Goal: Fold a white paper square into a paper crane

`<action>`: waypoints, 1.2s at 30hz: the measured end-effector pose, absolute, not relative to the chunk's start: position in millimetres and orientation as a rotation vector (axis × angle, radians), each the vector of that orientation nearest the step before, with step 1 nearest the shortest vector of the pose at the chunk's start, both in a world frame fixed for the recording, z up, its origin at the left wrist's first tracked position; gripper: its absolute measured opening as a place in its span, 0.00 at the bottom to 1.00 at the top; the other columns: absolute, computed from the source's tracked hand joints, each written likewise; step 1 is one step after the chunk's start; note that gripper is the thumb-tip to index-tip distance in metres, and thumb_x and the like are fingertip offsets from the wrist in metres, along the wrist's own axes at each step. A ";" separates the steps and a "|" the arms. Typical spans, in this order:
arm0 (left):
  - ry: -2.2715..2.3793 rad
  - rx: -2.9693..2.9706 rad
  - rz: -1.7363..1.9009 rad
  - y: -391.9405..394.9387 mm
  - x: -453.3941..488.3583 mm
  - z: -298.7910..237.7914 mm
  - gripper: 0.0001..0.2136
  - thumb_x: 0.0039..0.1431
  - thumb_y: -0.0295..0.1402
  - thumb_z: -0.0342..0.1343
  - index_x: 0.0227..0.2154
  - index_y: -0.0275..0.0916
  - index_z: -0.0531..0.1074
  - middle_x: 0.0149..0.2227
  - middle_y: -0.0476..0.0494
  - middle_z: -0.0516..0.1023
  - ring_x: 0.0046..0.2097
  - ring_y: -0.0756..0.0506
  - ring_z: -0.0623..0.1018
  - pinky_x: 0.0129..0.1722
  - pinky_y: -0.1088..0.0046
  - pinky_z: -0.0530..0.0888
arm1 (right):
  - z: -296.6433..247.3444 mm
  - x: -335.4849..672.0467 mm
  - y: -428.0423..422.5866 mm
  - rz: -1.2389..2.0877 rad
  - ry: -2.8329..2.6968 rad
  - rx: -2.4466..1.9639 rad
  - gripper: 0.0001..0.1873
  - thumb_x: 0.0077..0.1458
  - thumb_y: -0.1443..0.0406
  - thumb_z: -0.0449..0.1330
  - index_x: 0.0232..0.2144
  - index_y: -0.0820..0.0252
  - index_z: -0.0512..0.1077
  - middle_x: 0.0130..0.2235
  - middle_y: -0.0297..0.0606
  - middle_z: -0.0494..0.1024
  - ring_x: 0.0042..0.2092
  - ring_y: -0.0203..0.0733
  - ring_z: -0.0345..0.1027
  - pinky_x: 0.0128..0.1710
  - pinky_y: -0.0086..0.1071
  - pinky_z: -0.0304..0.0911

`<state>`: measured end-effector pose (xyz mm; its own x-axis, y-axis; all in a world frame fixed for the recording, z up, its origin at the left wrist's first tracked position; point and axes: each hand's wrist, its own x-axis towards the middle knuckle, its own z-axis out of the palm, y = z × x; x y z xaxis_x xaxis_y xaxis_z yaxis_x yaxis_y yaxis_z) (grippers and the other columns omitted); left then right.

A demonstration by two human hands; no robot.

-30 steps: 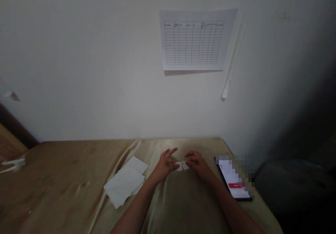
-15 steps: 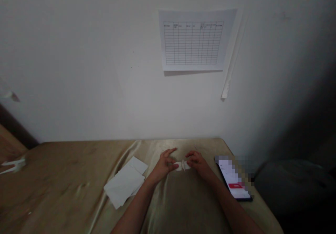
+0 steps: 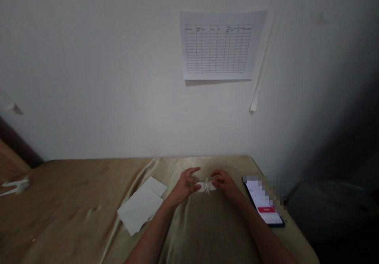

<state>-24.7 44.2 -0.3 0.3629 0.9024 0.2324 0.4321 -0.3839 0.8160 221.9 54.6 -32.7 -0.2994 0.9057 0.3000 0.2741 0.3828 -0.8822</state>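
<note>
A small folded piece of white paper [image 3: 206, 186] sits between my two hands, just above the tan cloth on the table [image 3: 74, 200]. My left hand [image 3: 185, 185] pinches its left end, with the other fingers raised. My right hand [image 3: 224, 182] pinches its right end with curled fingers. Both forearms reach in from the bottom edge.
A stack of white paper sheets [image 3: 141, 208] lies left of my left arm. A phone [image 3: 264, 206] with a lit screen lies to the right, near the table's right edge. A printed grid sheet [image 3: 218, 46] hangs on the white wall behind.
The paper between my fingers has gone from two flat halves to a narrower, creased shape, and my hands have drawn slightly closer together.
</note>
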 end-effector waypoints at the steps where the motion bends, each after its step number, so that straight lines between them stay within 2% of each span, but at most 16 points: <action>1: 1.149 1.968 0.910 44.0 -24.8 1.0 0.07 0.52 0.39 0.64 0.25 0.43 0.80 0.63 0.46 0.67 0.65 0.37 0.60 0.67 0.54 0.51 | -31.9 222.3 54.5 0.931 -1.788 -1.030 0.21 0.54 0.46 0.60 0.25 0.56 0.77 0.48 0.43 0.73 0.53 0.51 0.62 0.57 0.48 0.54; 11: 1.189 1.926 0.948 40.4 -22.2 2.2 0.11 0.52 0.46 0.63 0.25 0.44 0.81 0.62 0.47 0.69 0.65 0.37 0.60 0.68 0.54 0.51 | -36.2 216.4 53.5 0.871 -1.785 -1.060 0.20 0.56 0.47 0.59 0.29 0.55 0.78 0.46 0.42 0.73 0.53 0.48 0.62 0.57 0.44 0.55; 18: 1.229 1.987 0.932 38.0 -16.5 0.2 0.08 0.54 0.42 0.62 0.27 0.46 0.82 0.62 0.49 0.69 0.66 0.37 0.60 0.67 0.54 0.52 | -33.7 213.9 51.2 0.810 -1.818 -1.045 0.18 0.55 0.49 0.60 0.29 0.55 0.78 0.46 0.41 0.74 0.53 0.48 0.62 0.57 0.44 0.55; 22: 1.277 1.992 0.964 38.5 -14.2 -2.0 0.07 0.55 0.41 0.62 0.32 0.46 0.82 0.61 0.47 0.70 0.65 0.37 0.62 0.66 0.54 0.54 | -32.7 212.5 49.0 0.808 -1.835 -1.040 0.17 0.54 0.48 0.62 0.29 0.55 0.78 0.46 0.41 0.74 0.54 0.48 0.62 0.58 0.44 0.55; 29: 1.294 1.999 0.908 38.8 -11.5 -1.8 0.08 0.53 0.42 0.64 0.32 0.47 0.83 0.61 0.46 0.70 0.64 0.34 0.63 0.66 0.51 0.54 | -30.3 210.8 46.5 0.821 -1.852 -1.073 0.20 0.57 0.47 0.59 0.32 0.55 0.78 0.47 0.41 0.73 0.55 0.48 0.62 0.58 0.44 0.55; 36: 1.266 1.925 0.946 38.6 -12.6 -1.6 0.08 0.51 0.41 0.65 0.32 0.47 0.83 0.61 0.47 0.71 0.63 0.35 0.65 0.66 0.54 0.55 | -26.1 211.7 42.0 0.845 -1.912 -1.041 0.19 0.59 0.48 0.58 0.34 0.55 0.76 0.50 0.42 0.72 0.55 0.48 0.61 0.59 0.44 0.55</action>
<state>-12.6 38.6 -1.6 0.2771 0.9355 0.2191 0.4748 -0.3316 0.8152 211.7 42.0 -26.1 -0.3558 0.8789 0.3176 0.3565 0.4418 -0.8232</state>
